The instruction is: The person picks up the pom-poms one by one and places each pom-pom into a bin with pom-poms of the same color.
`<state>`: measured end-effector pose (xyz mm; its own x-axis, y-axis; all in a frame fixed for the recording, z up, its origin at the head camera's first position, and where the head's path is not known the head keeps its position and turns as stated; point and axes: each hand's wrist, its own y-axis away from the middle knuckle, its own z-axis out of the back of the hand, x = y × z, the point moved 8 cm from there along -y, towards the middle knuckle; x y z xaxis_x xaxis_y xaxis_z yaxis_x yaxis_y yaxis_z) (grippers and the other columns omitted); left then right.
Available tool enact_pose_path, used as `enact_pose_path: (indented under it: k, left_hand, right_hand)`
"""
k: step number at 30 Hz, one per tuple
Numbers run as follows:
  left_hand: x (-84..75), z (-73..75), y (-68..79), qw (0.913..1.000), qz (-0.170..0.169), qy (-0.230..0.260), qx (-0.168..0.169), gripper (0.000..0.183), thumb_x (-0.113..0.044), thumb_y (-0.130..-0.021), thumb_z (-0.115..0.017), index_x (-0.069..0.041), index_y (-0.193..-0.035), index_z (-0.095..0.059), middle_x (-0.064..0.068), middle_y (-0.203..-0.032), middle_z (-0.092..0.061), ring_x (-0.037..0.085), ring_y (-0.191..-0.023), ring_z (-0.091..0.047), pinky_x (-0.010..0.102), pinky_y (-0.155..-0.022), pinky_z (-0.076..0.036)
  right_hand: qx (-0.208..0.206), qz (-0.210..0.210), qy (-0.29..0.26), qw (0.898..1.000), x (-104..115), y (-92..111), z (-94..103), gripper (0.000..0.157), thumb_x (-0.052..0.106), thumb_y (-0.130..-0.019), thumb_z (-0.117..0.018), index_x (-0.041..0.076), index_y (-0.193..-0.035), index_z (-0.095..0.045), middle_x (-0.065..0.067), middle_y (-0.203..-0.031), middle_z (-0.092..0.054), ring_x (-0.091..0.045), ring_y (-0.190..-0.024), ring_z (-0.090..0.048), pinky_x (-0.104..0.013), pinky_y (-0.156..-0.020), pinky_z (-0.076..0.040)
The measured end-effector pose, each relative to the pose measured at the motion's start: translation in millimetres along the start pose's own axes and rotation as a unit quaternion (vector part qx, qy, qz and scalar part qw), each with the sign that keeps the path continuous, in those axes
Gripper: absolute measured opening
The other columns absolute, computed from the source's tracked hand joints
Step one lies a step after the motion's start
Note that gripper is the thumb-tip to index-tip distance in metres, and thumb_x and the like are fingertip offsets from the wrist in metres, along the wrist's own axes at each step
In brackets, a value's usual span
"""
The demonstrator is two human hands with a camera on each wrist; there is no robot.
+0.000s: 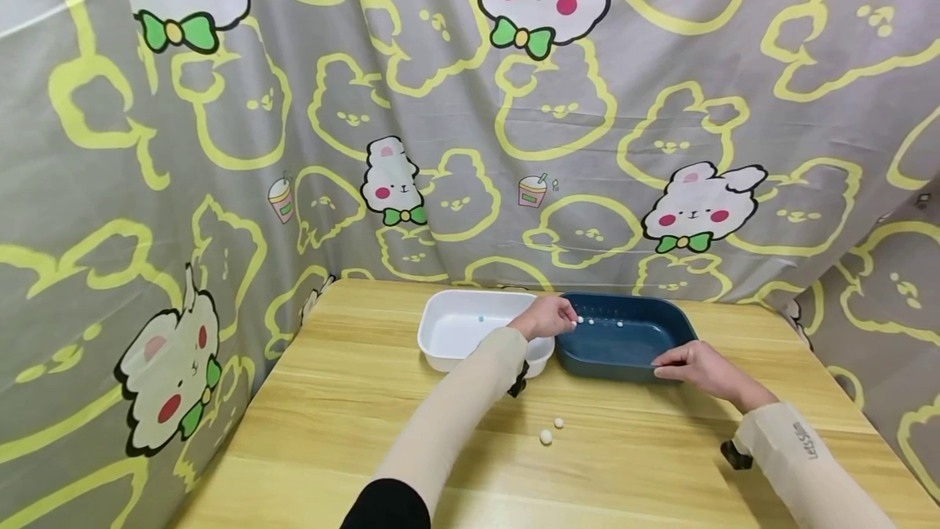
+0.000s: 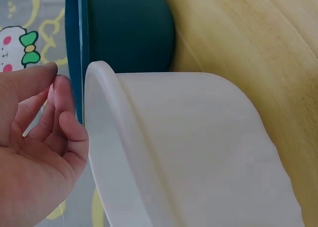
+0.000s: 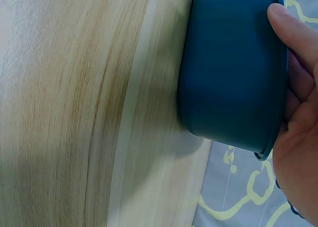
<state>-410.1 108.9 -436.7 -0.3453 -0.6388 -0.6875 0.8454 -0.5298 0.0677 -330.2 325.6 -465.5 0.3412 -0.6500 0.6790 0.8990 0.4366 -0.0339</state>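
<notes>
My left hand (image 1: 545, 317) reaches over the right end of the white basin (image 1: 435, 363), toward the dark blue basin (image 1: 605, 367). Its thumb and forefinger tips meet in a pinch, with a small white ball (image 1: 574, 323) right at them in the head view; the left wrist view hides the ball. Several more small white balls (image 1: 620, 324) show inside the blue basin near its far wall. My right hand (image 1: 705, 367) grips the blue basin's near right rim, its thumb (image 3: 285, 23) on the outer wall and its fingers behind the rim.
Two white balls, a larger one (image 1: 546, 437) and a smaller one (image 1: 559, 423), lie on the wooden table (image 1: 352, 415) in front of the basins. A tiny light-blue ball (image 1: 481, 318) is in the white basin. A patterned grey curtain (image 1: 455, 121) hangs behind the table and along its sides.
</notes>
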Motion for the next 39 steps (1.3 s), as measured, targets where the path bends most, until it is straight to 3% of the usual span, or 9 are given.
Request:
enact_pose_path:
  k: [16, 22, 28, 32, 39]
  left_hand:
    - [9.1, 2.8, 1.8, 1.0, -0.001, 0.008, -0.001, 0.017, -0.008, -0.091, -0.062, -0.003, -0.106, -0.068, -0.003, -0.087, -0.064, 0.009, -0.077, -0.056, 0.021, -0.067, -0.045]
    - [8.8, 10.4, 8.5, 0.9996, -0.02, 0.018, 0.002, 0.013, -0.007, -0.089, -0.063, -0.005, -0.101, -0.068, -0.001, -0.087, -0.064, 0.01, -0.079, -0.058, 0.021, -0.068, -0.047]
    - [8.0, 15.5, 19.4, 0.9989, -0.039, 0.017, 0.019, 0.011, -0.009, -0.09, -0.064, -0.007, -0.1, -0.068, -0.002, -0.085, -0.064, 0.01, -0.079, -0.058, 0.022, -0.072, -0.047]
    - [5.5, 14.7, 29.6, 0.9971, -0.065, -0.018, 0.035, 0.013, -0.011, -0.09, -0.065, -0.005, -0.101, -0.067, -0.004, -0.085, -0.064, 0.007, -0.079, -0.058, 0.02, -0.071, -0.046]
    - [-0.6, 14.2, 56.2, 0.9939, -0.093, -0.019, 0.055, 0.009, -0.011, -0.089, -0.066, -0.006, -0.096, -0.069, -0.007, -0.082, -0.064, 0.004, -0.077, -0.057, 0.018, -0.069, -0.046]
  right_hand:
    - [0.005, 0.001, -0.003, 1.0, 2.7, -2.9, -4.5, 0.022, 0.027, -0.088, -0.067, 0.009, -0.099, -0.074, -0.004, -0.098, -0.07, -0.007, -0.09, -0.061, -0.024, -0.072, -0.051]
    - [0.003, -0.001, -0.002, 1.0, 4.0, -1.8, -3.7, 0.023, 0.027, -0.088, -0.067, 0.008, -0.1, -0.074, -0.004, -0.098, -0.07, -0.007, -0.09, -0.062, -0.025, -0.072, -0.051]
    - [-0.004, -0.005, 0.003, 1.0, 5.2, -0.6, -0.6, 0.022, 0.027, -0.088, -0.068, 0.009, -0.1, -0.074, -0.005, -0.099, -0.07, -0.008, -0.091, -0.062, -0.025, -0.072, -0.051]
    - [-0.001, -0.006, 0.0, 1.0, 3.1, 0.2, -0.6, 0.022, 0.026, -0.088, -0.068, 0.009, -0.1, -0.074, -0.005, -0.099, -0.07, -0.009, -0.091, -0.062, -0.025, -0.072, -0.051]
    - [-0.004, -0.005, 0.004, 1.0, 0.7, -0.2, 0.4, 0.022, 0.027, -0.088, -0.068, 0.009, -0.099, -0.074, -0.005, -0.098, -0.07, -0.006, -0.09, -0.061, -0.025, -0.072, -0.051]
